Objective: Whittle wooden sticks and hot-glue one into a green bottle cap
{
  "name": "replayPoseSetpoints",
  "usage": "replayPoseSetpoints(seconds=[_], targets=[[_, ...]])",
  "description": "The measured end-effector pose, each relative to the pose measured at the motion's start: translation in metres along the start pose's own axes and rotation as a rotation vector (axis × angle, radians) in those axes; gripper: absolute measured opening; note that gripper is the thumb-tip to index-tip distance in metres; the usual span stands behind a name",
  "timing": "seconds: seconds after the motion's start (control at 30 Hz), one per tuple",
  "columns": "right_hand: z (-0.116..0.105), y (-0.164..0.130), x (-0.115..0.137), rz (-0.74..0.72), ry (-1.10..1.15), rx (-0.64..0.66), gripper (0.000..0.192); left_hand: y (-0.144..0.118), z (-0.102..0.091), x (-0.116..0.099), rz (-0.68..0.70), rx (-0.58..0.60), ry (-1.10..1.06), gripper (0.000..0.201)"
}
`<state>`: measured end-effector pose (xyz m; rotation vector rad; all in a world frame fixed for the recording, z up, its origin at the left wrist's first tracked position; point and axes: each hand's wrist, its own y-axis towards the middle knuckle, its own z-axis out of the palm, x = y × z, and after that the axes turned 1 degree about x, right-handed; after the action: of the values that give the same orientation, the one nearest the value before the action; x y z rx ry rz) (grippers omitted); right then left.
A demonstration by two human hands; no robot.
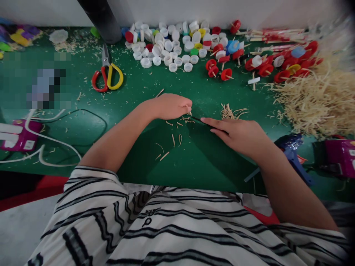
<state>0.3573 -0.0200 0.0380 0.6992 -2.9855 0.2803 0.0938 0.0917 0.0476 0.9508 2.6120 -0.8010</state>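
At the middle of the green table, my left hand (pixel 173 106) is closed, pinching a small pale wooden stick (pixel 189 113) between thumb and fingers. My right hand (pixel 238 135) grips a thin dark knife (pixel 199 119), its index finger stretched along it. The knife's tip meets the stick by my left fingertips. Beneath and in front of the hands lie loose wood shavings (pixel 173 140). A slim pointed thing (pixel 160 93) shows behind my left hand; its kind is unclear. Just beyond my right hand is a small heap of wood slivers (pixel 229 112).
Scissors (pixel 107 74) with red and yellow handles lie at the left. White bottle caps (pixel 169 46) spread along the back, with red caps on sticks (pixel 266 69) to their right. A shredded straw heap (pixel 318 99), blue glue gun (pixel 295 157) and purple boxes (pixel 342 157) flank the workspace.
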Motion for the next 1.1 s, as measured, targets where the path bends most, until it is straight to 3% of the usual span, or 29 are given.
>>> replayPoseSetpoints(seconds=[0.27, 0.7, 1.1], targets=[[-0.002, -0.003, -0.012, 0.02, 0.051, -0.071, 0.05, -0.001, -0.004, 0.004, 0.083, 0.052, -0.036, 0.018], [-0.001, -0.002, -0.011, 0.023, 0.105, -0.178, 0.049, 0.007, -0.002, 0.034, 0.194, 0.004, -0.488, 0.025], [0.0, -0.003, -0.012, 0.001, 0.128, -0.162, 0.05, 0.004, -0.005, 0.035, 0.197, -0.01, -0.399, 0.029]])
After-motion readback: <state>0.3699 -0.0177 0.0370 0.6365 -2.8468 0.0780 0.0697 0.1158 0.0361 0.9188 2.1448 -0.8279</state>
